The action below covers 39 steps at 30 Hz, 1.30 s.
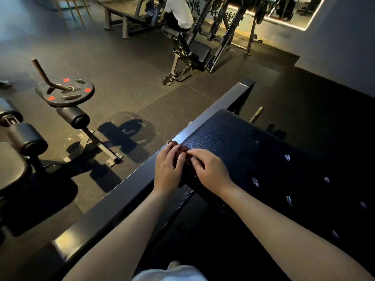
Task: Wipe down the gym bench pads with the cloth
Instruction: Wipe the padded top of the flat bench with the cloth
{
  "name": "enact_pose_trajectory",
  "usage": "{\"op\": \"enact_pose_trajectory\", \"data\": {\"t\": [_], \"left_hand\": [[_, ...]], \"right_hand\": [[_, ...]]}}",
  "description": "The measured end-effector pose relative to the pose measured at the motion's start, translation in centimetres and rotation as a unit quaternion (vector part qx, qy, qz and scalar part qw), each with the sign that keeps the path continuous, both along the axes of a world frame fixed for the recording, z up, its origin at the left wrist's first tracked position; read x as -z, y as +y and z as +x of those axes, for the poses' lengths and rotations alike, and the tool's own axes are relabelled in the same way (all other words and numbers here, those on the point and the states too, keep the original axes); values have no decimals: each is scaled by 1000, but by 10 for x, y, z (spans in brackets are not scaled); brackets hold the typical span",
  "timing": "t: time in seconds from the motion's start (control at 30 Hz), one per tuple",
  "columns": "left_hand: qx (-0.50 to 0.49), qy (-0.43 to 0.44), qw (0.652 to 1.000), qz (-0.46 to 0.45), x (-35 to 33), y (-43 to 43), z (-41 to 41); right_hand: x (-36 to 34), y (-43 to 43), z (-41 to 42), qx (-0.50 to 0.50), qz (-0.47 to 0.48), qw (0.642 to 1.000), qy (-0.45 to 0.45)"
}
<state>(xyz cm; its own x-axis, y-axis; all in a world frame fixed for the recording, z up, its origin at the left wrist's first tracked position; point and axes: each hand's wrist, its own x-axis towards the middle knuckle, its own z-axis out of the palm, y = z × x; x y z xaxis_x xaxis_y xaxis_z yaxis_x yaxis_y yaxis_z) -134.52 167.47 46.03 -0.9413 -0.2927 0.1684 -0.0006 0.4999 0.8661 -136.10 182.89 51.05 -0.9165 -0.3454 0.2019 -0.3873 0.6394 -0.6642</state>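
Observation:
A dark blue bench pad (253, 151) slopes away to the right in front of me, with several small shiny spots on it. A dark red cloth (182, 149) lies bunched at the pad's left edge, beside a black steel frame beam (125, 197). My left hand (167, 169) lies over the cloth's left part, fingers bent onto it. My right hand (211, 171) covers its right part, fingertips curled into the fabric. Most of the cloth is hidden under both hands.
To the left stands a machine with roller pads (74, 116) and a weight plate (65, 91) with red marks on a bent bar. A person in a white shirt (178, 13) sits on a far bench. Rubber floor lies between.

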Motion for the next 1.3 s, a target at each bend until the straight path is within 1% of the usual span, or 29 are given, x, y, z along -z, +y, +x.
{"op": "enact_pose_trajectory", "data": {"t": [0.07,0.13,0.2,0.3,0.37,0.43,0.53,0.6,0.67,0.77,0.83,0.93,1.0,1.07,1.23,1.3], "left_hand": [[-11,4,999,-40,2,1,7],[-13,15,999,-48,0,13,16],[-4,23,998,-61,2,32,30],[-8,18,997,-78,8,57,52],[-25,4,997,-75,9,59,54],[-35,10,996,-79,4,56,50],[-33,15,998,-49,-6,56,47],[-31,-12,999,-13,-7,62,53],[-49,-35,998,18,-4,72,60],[-92,-14,994,63,-4,82,66],[-102,9,993,60,-8,79,63],[-90,21,995,32,-15,67,61],[-115,32,993,24,-15,53,59],[-155,19,987,42,-9,42,54],[-160,-43,979,118,-4,64,40],[-173,-39,979,105,-3,73,42]], "right_hand": [[5,13,4,29,20,999,13],[10,21,11,31,16,999,7],[13,23,19,41,-15,999,-4],[14,24,30,70,-63,995,-45],[16,27,35,61,-58,995,-46],[17,30,37,31,-30,999,-31],[17,35,36,-14,8,1000,-3],[17,39,37,-28,12,1000,3],[18,44,37,-42,6,999,5],[19,49,39,-70,10,997,16],[21,49,40,-78,21,996,30],[24,49,41,-82,31,995,40],[26,49,41,-87,33,995,45],[26,49,40,-83,29,995,51],[27,49,39,-79,31,995,56],[26,50,40,-80,29,995,58]]}}
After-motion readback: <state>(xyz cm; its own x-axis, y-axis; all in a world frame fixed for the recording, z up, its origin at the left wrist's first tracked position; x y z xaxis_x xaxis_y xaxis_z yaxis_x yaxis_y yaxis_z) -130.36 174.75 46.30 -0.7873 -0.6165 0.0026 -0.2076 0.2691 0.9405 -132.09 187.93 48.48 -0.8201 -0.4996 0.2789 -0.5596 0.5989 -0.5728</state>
